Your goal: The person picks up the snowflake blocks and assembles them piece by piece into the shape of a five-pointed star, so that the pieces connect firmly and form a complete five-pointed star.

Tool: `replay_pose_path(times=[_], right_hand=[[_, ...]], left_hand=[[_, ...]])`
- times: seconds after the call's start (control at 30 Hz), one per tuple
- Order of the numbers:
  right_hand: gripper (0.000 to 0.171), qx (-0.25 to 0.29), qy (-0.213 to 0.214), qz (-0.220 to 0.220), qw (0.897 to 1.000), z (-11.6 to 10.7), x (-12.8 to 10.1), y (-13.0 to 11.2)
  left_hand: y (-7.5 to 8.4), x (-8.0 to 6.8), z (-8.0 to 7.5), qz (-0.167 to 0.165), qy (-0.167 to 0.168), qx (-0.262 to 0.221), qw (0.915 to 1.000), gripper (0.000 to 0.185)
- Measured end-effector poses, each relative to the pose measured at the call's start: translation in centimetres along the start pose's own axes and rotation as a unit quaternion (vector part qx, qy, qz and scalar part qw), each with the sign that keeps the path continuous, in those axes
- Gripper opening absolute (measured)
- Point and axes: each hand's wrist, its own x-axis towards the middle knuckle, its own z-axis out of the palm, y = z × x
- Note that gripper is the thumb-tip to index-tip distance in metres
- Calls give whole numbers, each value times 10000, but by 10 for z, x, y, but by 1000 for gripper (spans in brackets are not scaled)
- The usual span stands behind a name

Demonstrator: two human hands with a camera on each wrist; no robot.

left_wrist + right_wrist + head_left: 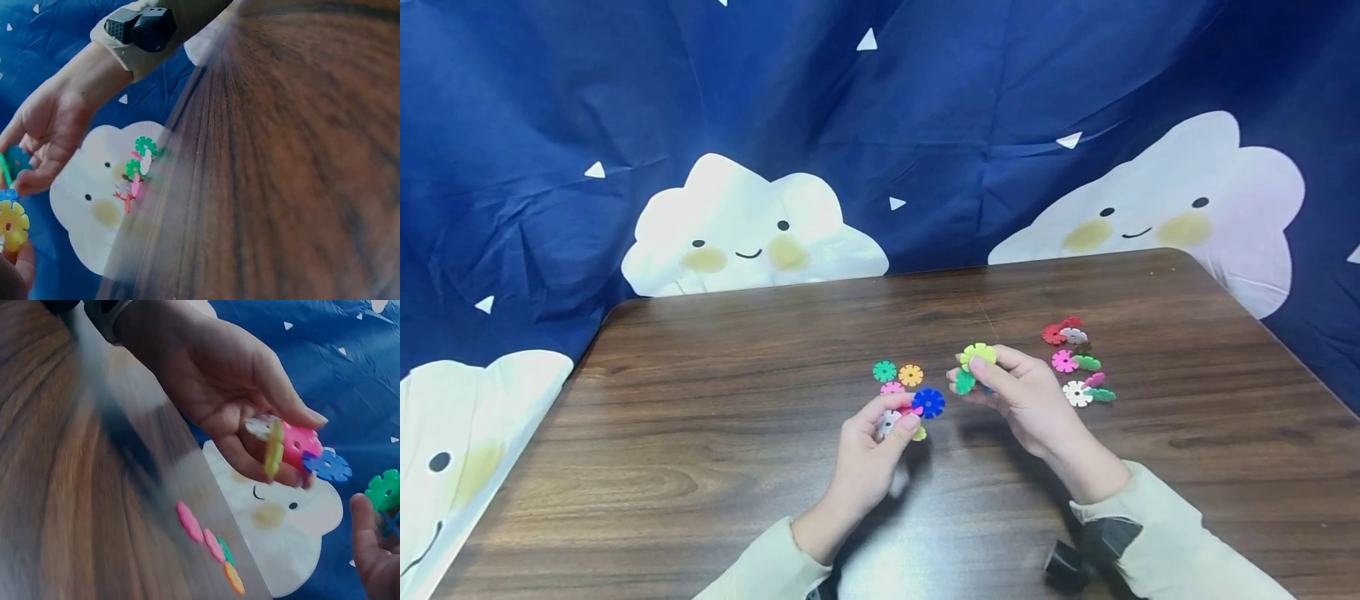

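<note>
My left hand (867, 457) pinches a cluster of slotted plastic discs between thumb and fingers. A blue disc (928, 403) juts from its right side, joined to a pink disc (300, 442); a yellow disc (273, 451) and a white disc (257, 427) are also in the cluster. Close by on the right, my right hand (1032, 406) holds another group, its thumb on a yellow-green disc (978, 355). Below that shows a green disc (965, 382), and a blue disc (17, 158) appears in the left wrist view. A small gap separates the two groups.
Loose discs lie beyond my left hand, including a green one (884, 371), an orange one (911, 375) and a pink one (892, 388). Joined discs, among them a red one (1053, 334) and a white one (1077, 394), rest right of my right hand on the wooden table (715, 400).
</note>
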Motion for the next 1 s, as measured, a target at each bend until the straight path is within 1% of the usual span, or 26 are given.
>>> replay_pose_path(times=[0.1, 0.27, 0.33, 0.57, 0.8, 1.0], right_hand=[[16, 240, 39, 39, 9997, 7, 2, 2], [15, 496, 154, 140, 9986, 13, 1, 5], [15, 610, 186, 168, 9978, 15, 1, 6], [15, 774, 222, 213, 9965, 20, -2, 9], [17, 772, 82, 207, 9968, 20, -2, 11], [19, 818, 76, 305, 9962, 21, -4, 10]], left_hand=[[0, -1, 1, 65, -20, 12, 10000, 21], [1, -3, 3, 394, -151, -6, 9991, 21], [2, -3, 3, 460, -185, 28, 9988, 21], [4, -5, 4, 440, -193, 145, 9987, 20], [5, -5, 4, 536, -99, 256, 9982, 19], [4, -5, 4, 629, -73, 117, 9979, 20]])
